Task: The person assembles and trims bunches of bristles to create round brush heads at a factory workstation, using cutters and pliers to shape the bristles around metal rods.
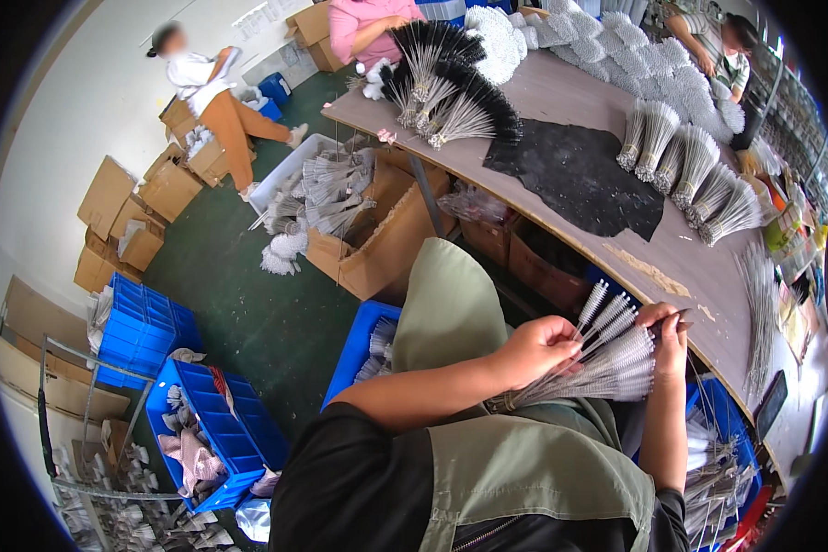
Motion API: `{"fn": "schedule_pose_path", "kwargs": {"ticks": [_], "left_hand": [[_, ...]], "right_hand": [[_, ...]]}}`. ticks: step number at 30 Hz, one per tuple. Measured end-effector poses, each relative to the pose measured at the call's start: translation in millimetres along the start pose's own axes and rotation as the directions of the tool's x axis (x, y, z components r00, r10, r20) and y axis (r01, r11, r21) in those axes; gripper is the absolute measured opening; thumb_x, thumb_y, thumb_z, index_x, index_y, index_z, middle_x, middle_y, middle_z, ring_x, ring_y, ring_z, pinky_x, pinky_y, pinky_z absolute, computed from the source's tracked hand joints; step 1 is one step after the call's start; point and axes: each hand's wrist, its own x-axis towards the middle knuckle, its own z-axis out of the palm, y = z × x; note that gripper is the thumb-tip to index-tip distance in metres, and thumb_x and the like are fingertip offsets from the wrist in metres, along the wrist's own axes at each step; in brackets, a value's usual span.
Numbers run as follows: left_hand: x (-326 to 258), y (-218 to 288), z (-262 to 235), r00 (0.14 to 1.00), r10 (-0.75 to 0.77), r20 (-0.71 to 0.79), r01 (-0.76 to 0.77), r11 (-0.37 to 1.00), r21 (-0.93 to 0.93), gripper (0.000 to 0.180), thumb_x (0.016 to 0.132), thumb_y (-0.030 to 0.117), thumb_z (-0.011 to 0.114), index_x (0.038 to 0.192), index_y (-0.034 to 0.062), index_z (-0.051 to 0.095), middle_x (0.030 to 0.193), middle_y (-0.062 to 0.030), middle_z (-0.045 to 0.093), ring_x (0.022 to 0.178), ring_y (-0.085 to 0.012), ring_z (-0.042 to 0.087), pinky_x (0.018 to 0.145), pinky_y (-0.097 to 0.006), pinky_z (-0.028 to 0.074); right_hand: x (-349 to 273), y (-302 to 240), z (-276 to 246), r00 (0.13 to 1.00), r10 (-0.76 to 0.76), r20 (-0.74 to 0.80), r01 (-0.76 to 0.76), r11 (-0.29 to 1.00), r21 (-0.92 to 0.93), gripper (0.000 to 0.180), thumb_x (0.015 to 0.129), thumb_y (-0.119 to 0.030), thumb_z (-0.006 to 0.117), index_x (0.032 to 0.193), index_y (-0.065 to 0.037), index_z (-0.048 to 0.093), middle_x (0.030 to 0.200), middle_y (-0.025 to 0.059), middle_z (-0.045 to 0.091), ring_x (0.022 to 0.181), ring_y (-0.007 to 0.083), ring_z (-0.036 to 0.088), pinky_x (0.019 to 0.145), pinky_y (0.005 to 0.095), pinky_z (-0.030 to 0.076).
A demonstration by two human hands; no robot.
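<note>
A bundle of thin wire brushes with whitish bristles (621, 368) lies across my lap, bristle ends toward the right. My left hand (541, 351) is closed in a pinch on the wire stems of a few brushes. Their bristled tips (607, 313) stand up apart from the rest of the bundle. Just right of the bristles, my right hand (664, 333) is closed round a small dark pointed metal tool (683, 318). Most of that tool is hidden by the fingers, so its kind does not show.
Beside me runs a long table (561, 101) with black-bristled brushes (442, 87), a black sheet (580, 175) and tied white brush bundles (699, 166). Blue crates (216, 432), a cardboard box (377, 248) and a blue bin (350, 345) surround me. Several people are nearby.
</note>
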Motion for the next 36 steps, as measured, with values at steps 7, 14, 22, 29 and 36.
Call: {"fn": "schedule_pose_path", "kwargs": {"ticks": [7, 14, 22, 29, 36], "left_hand": [[12.0, -13.6, 15.5, 0.994, -0.028, 0.107, 0.024, 0.999, 0.038, 0.005, 0.093, 0.004, 0.052, 0.097, 0.0004, 0.051, 0.088, -0.0059, 0.057, 0.071, -0.0104, 0.055, 0.071, -0.025, 0.052], [20.0, -8.3, 12.5, 0.996, -0.085, -0.003, 0.084, 0.989, 0.124, 0.014, 0.091, 0.009, 0.057, 0.102, 0.0023, 0.051, 0.092, -0.0104, 0.060, 0.083, -0.0236, 0.066, 0.070, -0.033, 0.056], [28.3, -8.1, 11.7, 0.989, -0.146, 0.036, 0.147, 0.988, -0.037, 0.010, 0.093, 0.010, 0.055, 0.100, 0.0044, 0.050, 0.093, -0.0073, 0.059, 0.081, -0.0176, 0.064, 0.071, -0.030, 0.056], [26.7, -8.7, 15.2, 0.991, -0.131, 0.036, 0.130, 0.991, 0.010, 0.008, 0.094, 0.009, 0.054, 0.099, 0.0050, 0.050, 0.093, -0.0070, 0.060, 0.080, -0.0165, 0.064, 0.072, -0.030, 0.055], [26.0, -4.0, 19.7, 0.991, -0.125, 0.041, 0.125, 0.992, 0.010, 0.008, 0.093, 0.005, 0.052, 0.099, 0.0011, 0.048, 0.091, -0.0082, 0.059, 0.081, -0.0193, 0.066, 0.073, -0.031, 0.056]], "right_hand": [[-0.7, -17.8, -9.7, 0.987, 0.111, -0.118, -0.098, 0.989, 0.110, 0.048, 0.094, -0.052, 0.043, 0.091, -0.004, 0.052, 0.068, 0.0021, 0.049, 0.056, 0.0090, 0.042, 0.051, 0.0213, 0.031], [-11.9, -87.9, 27.4, 0.936, 0.270, -0.226, -0.223, 0.951, 0.215, 0.055, 0.094, -0.058, 0.037, 0.100, -0.005, 0.053, 0.066, -0.0009, 0.042, 0.052, 0.0082, 0.037, 0.044, 0.0222, 0.028], [-48.0, -88.8, 73.2, 0.603, 0.774, 0.195, -0.772, 0.503, 0.389, 0.047, 0.100, -0.045, 0.034, 0.096, -0.002, 0.053, 0.059, 0.0017, 0.046, 0.046, 0.0097, 0.043, 0.043, 0.0215, 0.037], [-59.6, -63.6, 69.2, 0.585, 0.772, 0.246, -0.754, 0.407, 0.515, 0.046, 0.100, -0.046, 0.034, 0.093, -0.004, 0.052, 0.056, -0.0007, 0.039, 0.040, 0.0085, 0.034, 0.038, 0.0217, 0.030], [-56.1, -57.9, 63.7, 0.671, 0.706, 0.228, -0.677, 0.456, 0.578, 0.044, 0.100, -0.044, 0.035, 0.091, -0.005, 0.053, 0.055, -0.0013, 0.037, 0.037, 0.0064, 0.031, 0.035, 0.0208, 0.025]]}}
